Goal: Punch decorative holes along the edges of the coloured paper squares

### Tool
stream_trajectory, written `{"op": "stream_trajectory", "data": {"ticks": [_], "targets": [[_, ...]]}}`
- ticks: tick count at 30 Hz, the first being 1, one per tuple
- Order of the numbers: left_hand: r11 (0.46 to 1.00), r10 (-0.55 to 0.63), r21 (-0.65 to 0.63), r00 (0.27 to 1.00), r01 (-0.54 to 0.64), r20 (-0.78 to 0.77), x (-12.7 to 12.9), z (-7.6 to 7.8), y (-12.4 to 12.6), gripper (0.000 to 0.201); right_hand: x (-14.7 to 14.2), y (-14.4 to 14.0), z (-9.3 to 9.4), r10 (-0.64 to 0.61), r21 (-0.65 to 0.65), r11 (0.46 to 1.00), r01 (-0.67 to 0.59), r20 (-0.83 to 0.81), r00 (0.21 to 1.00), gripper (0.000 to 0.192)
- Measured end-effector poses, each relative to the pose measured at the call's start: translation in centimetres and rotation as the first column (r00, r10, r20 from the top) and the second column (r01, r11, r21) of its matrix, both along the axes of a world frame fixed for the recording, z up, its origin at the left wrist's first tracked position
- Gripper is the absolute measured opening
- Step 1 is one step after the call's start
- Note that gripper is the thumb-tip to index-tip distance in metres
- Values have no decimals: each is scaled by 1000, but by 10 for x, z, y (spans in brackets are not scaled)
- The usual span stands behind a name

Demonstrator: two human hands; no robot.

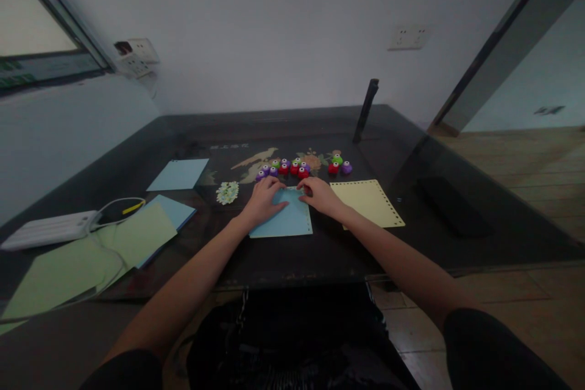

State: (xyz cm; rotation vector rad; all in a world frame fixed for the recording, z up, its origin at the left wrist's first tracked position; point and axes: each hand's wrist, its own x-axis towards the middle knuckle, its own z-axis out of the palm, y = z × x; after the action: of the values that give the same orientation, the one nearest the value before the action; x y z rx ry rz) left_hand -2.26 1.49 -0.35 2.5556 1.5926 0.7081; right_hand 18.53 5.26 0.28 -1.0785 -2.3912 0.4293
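A light blue sheet of paper (283,225) with small holes punched along its edges lies in front of me on the dark table. My left hand (265,198) rests on its upper left part, thumb spread away from the fingers. At the upper right corner, my right hand (317,194) has thumb and index finger bent close together; what is between them is too small to tell. Pale bits show along the top edge between the hands. Just beyond are several small round red, green and purple pieces (295,167) with eye-like white tops.
Right of the blue sheet lies a pale yellow punched sheet (368,201). To the left are a pile of small pale flower shapes (227,192), another blue sheet (179,174), green sheets (132,237) and a white power strip (55,228) with cable. A dark upright post (365,111) stands at the back.
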Motion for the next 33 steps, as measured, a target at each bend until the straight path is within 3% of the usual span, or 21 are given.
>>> {"op": "stream_trajectory", "data": {"ticks": [4, 7, 13, 15, 17, 20, 23, 26, 33], "targets": [[1000, 6, 8, 1000, -6, -3, 3, 6, -4, 35, 1, -2, 6, -30, -75, 997, 28, -20, 999, 3], [996, 66, 54, 997, -68, 41, 4, 12, -7, 41, 2, -3, 11, -60, -108, 993, 53, -57, 997, 8], [965, 165, 136, 923, -223, 347, -4, 18, -5, 66, 14, 9, 13, -83, -232, 973, 12, -299, 951, 13], [978, 150, 47, 843, -203, 516, -5, 16, -1, 69, 20, 16, 13, -101, -307, 951, -33, -409, 907, 11], [987, 159, -106, 712, -119, 684, -6, 14, 2, 69, 26, 23, 14, -129, -376, 924, -76, -491, 862, 13], [947, 251, -319, 573, 20, 780, -5, 11, 2, 55, 33, 30, 16, -182, -439, 893, -99, -553, 813, 18], [900, 334, -433, 560, 48, 758, -4, 10, -2, 41, 38, 31, 19, -211, -452, 886, -102, -589, 780, 19], [891, 351, -451, 550, 54, 758, -2, 11, -5, 37, 40, 29, 23, -214, -469, 874, -125, -604, 768, 20], [905, 352, -424, 507, 30, 787, -3, 10, -3, 43, 42, 17, 30, -136, -601, 772, -205, -471, 872, 25]]}}
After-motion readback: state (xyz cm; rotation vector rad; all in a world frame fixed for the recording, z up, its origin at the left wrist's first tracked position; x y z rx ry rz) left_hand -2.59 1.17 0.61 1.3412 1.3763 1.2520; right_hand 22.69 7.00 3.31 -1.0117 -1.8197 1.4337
